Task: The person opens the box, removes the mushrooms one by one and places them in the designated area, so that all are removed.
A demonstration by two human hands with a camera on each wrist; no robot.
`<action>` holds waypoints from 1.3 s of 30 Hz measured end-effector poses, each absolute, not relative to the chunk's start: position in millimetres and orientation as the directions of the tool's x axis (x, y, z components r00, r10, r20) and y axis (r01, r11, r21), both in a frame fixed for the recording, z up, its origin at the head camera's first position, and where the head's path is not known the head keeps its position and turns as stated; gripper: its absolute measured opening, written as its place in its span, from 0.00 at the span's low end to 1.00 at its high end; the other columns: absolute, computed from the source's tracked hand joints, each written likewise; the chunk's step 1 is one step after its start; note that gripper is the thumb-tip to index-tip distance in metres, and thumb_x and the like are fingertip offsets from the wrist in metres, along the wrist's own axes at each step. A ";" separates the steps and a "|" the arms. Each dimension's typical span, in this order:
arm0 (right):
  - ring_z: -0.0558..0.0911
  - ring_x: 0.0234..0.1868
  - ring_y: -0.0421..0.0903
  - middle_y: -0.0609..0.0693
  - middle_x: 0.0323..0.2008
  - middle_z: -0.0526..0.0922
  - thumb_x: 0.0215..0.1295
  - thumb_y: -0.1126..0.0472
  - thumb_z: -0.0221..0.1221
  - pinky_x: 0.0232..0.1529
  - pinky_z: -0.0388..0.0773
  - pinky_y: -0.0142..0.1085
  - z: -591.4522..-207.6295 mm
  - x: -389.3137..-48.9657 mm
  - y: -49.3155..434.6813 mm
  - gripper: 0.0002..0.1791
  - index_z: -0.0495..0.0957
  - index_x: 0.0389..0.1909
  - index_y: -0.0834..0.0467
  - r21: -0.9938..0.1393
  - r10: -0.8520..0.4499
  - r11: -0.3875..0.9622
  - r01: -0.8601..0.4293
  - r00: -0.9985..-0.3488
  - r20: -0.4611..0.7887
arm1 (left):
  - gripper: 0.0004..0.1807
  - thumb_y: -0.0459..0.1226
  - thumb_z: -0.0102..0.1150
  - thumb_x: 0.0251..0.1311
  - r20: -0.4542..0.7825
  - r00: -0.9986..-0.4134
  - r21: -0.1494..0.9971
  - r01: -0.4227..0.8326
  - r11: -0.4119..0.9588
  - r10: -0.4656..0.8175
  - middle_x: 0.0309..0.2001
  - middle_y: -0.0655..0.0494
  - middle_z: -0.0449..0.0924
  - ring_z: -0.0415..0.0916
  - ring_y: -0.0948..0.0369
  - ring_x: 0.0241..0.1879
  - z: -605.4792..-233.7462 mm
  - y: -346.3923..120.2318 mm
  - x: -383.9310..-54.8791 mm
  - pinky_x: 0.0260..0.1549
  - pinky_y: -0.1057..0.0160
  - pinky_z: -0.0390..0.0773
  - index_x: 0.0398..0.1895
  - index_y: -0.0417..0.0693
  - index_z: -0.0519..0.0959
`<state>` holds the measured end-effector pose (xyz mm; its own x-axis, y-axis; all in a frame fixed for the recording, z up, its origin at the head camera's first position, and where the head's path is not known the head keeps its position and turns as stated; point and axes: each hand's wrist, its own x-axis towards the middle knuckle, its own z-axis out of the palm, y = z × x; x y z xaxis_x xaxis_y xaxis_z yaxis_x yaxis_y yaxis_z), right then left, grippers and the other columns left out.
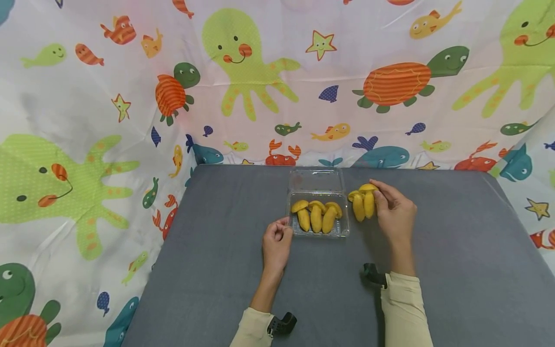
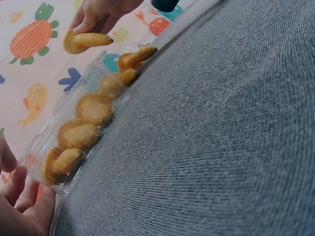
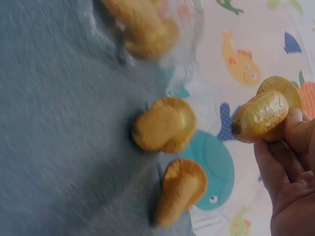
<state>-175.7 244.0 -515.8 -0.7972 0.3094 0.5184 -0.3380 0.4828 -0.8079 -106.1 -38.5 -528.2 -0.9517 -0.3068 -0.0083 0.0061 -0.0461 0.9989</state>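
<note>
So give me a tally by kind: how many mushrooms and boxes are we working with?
Yellow mushrooms: 6 (3 in the box, 2 on the table beside it, 1 in the right hand)
Clear box: 1
Total: 7

Mushrooms [image 1: 316, 218], golden yellow; box [image 1: 314, 181], clear and colourless.
One stem tip [image 3: 236, 128], dark brown. Bench [image 1: 225, 241], plain grey. Sheet [image 1: 347, 29], white with pinkish areas, printed with lime octopuses [image 1: 234, 41] with orange-spotted arms [image 1: 248, 103]; turtles [image 1: 396, 84] with striped orange shells [image 1: 170, 95], green heads [image 1: 448, 61] and limbs [image 1: 383, 109]; teal whales [image 1: 383, 157]; red-orange crabs [image 1: 282, 160]; navy fish [image 1: 417, 128]. Sleeves [image 1: 406, 308], plain cream. Wrist devices [image 1: 284, 325], black.
</note>
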 end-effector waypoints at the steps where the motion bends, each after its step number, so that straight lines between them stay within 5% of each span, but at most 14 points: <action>1: 0.85 0.45 0.24 0.51 0.50 0.91 0.72 0.65 0.67 0.41 0.77 0.18 -515.4 -176.0 247.5 0.14 0.90 0.55 0.50 -0.806 0.316 0.494 -0.327 -0.795 0.517 | 0.06 0.24 0.57 0.65 -0.009 -0.952 0.999 0.006 -0.049 -0.305 0.57 0.34 0.82 0.79 0.38 0.62 -526.9 -38.6 -105.3 0.56 0.47 0.76 0.30 0.32 0.73; 7: 0.87 0.44 0.29 0.50 0.49 0.91 0.72 0.64 0.66 0.41 0.75 0.17 -511.8 -177.0 267.3 0.13 0.90 0.54 0.50 -0.791 0.363 0.562 -0.242 -0.787 0.499 | 0.06 0.24 0.57 0.66 -0.015 -0.953 0.999 -0.002 -0.044 -0.302 0.58 0.35 0.82 0.79 0.40 0.62 -527.4 -38.8 -104.8 0.56 0.49 0.76 0.30 0.33 0.73; 14: 0.79 0.39 0.16 0.50 0.49 0.91 0.74 0.62 0.65 0.38 0.72 0.14 -512.2 -175.8 284.7 0.13 0.90 0.55 0.52 -0.774 0.426 0.622 -0.119 -0.777 0.462 | 0.06 0.24 0.57 0.66 -0.015 -0.951 1.000 -0.009 -0.023 -0.310 0.58 0.34 0.82 0.80 0.41 0.61 -528.0 -40.1 -104.9 0.53 0.57 0.77 0.31 0.32 0.73; 20: 0.76 0.36 0.15 0.52 0.48 0.91 0.74 0.61 0.64 0.36 0.68 0.14 -513.1 -176.8 294.2 0.12 0.90 0.54 0.52 -0.753 0.446 0.656 -0.050 -0.779 0.440 | 0.05 0.25 0.57 0.65 -0.023 -0.943 1.000 -0.024 -0.001 -0.332 0.58 0.38 0.83 0.81 0.45 0.60 -532.4 -40.3 -109.7 0.55 0.56 0.77 0.30 0.33 0.73; 28: 0.89 0.50 0.52 0.53 0.51 0.90 0.78 0.60 0.60 0.41 0.72 0.21 -510.2 -176.9 306.4 0.14 0.88 0.58 0.52 -0.719 0.460 0.690 0.088 -0.820 0.341 | 0.05 0.24 0.57 0.66 -0.010 -0.952 1.000 -0.002 -0.027 -0.306 0.59 0.33 0.81 0.80 0.41 0.62 -529.7 -39.3 -108.6 0.49 0.69 0.75 0.31 0.32 0.74; 34: 0.87 0.57 0.58 0.57 0.54 0.89 0.79 0.62 0.57 0.55 0.80 0.54 -513.4 -177.2 314.6 0.16 0.87 0.59 0.56 -0.703 0.449 0.697 0.141 -0.850 0.275 | 0.05 0.24 0.57 0.66 -0.006 -0.953 1.000 0.003 -0.029 -0.304 0.59 0.31 0.81 0.80 0.40 0.62 -527.0 -39.1 -106.5 0.52 0.63 0.77 0.31 0.32 0.74; 39: 0.85 0.59 0.63 0.60 0.54 0.88 0.79 0.63 0.57 0.58 0.78 0.58 -518.7 -178.0 319.5 0.16 0.86 0.59 0.60 -0.693 0.444 0.702 0.164 -0.862 0.245 | 0.05 0.24 0.57 0.66 -0.002 -0.953 1.000 0.000 -0.007 -0.304 0.58 0.32 0.82 0.81 0.41 0.61 -527.7 -38.3 -105.4 0.51 0.64 0.77 0.31 0.31 0.74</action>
